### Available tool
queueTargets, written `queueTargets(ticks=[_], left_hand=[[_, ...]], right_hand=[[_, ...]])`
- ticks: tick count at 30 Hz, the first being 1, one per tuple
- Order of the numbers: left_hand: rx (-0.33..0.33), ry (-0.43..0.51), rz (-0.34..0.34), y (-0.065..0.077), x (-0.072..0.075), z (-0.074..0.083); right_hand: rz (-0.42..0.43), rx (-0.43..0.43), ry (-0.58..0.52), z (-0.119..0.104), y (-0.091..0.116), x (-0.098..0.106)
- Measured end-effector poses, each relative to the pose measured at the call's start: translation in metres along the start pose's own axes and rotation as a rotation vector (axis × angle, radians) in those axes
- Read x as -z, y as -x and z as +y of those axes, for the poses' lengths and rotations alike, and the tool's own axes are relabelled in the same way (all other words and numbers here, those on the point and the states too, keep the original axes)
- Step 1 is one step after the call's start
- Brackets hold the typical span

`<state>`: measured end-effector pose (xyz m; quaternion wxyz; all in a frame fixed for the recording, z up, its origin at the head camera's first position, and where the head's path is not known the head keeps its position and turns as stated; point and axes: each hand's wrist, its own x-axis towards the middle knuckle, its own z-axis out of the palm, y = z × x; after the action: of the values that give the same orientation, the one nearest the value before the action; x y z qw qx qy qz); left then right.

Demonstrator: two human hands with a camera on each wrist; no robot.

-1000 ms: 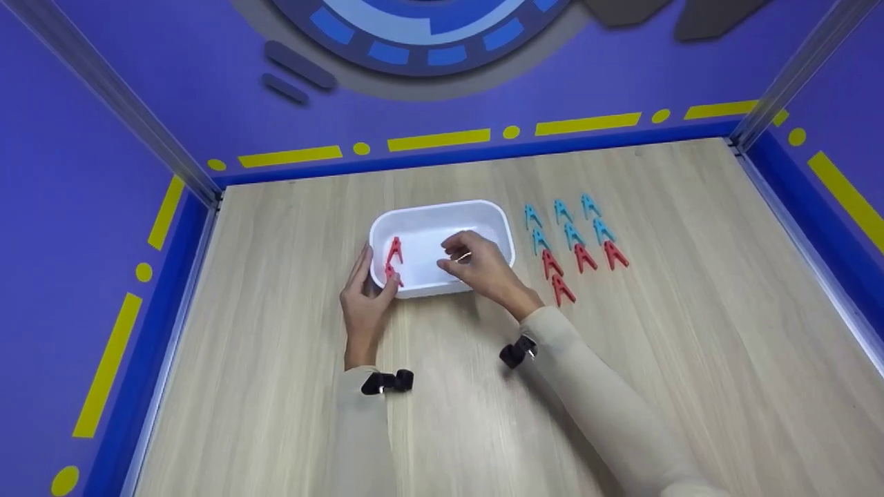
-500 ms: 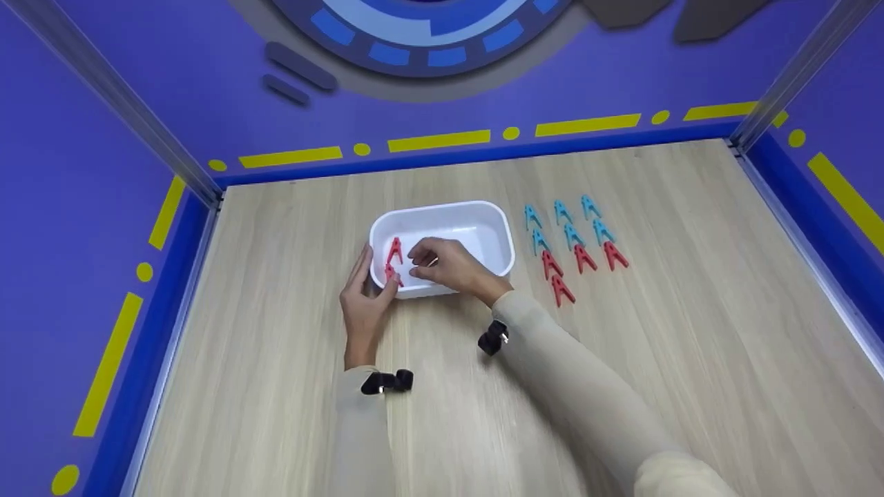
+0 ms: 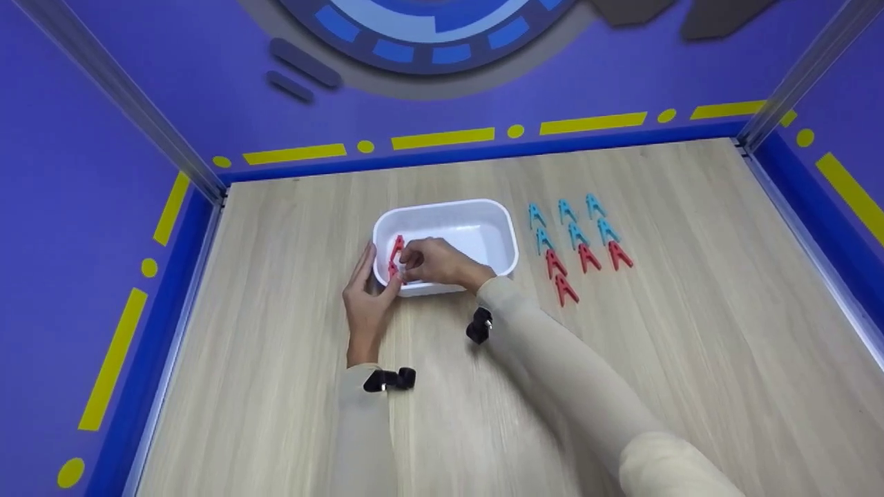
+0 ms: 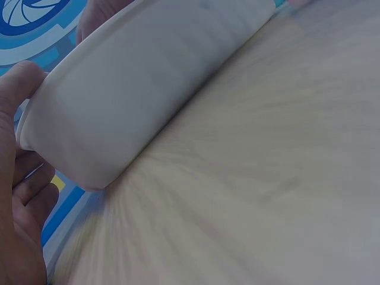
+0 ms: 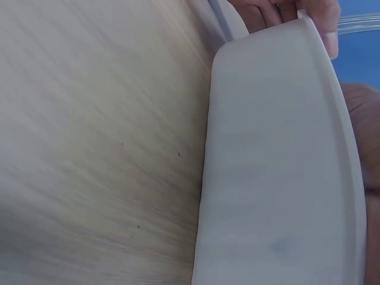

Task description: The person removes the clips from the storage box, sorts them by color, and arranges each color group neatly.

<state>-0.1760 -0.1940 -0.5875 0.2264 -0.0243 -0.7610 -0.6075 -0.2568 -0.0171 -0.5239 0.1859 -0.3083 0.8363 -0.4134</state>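
A white plastic tub (image 3: 497,266) stands on the table, with two red clothespins (image 3: 397,246) at its left end. My left hand (image 3: 367,304) grips that end, thumb over the front rim and fingers along the outside wall; the left wrist view shows the thumb at the tub's rim (image 4: 35,98). Inside the tub, my right hand (image 3: 442,262) has its bent fingers and thumb right at the lower clothespin, partly covering it. Whether they pinch it I cannot tell. In the right wrist view the tub's wall (image 5: 273,148) hides most of that hand.
Right of the tub, blue clothespins (image 3: 543,240) lie in two rows on the wooden table (image 3: 276,331), with several red clothespins (image 3: 588,257) in front of them. Blue-purple panels (image 3: 449,103) stand behind and at both sides.
My right hand has moved left across the inside of the tub, to the red clothespins. My left hand has stayed on the tub's left end.
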Motion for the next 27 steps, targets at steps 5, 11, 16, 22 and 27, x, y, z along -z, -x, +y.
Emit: queueTargets(ticks=[5, 11, 16, 22, 27], left_hand=[[0.007, 0.012, -0.013, -0.001, 0.0, 0.001], [-0.005, 0.044, 0.001, 0.002, 0.0, 0.031], [-0.02, 0.051, 0.011, 0.002, -0.001, 0.044], [-0.014, 0.049, 0.012, 0.001, -0.002, 0.043], [0.003, 0.028, 0.004, 0.002, -0.001, 0.041]], right_hand=[[-0.015, -0.01, 0.047, 0.001, -0.005, 0.0], [-0.013, 0.023, 0.107, 0.004, -0.011, -0.006], [-0.01, 0.03, 0.114, 0.004, -0.013, -0.006], [-0.002, 0.002, 0.104, 0.003, -0.012, -0.005], [-0.019, -0.017, 0.103, 0.004, -0.01, -0.004]])
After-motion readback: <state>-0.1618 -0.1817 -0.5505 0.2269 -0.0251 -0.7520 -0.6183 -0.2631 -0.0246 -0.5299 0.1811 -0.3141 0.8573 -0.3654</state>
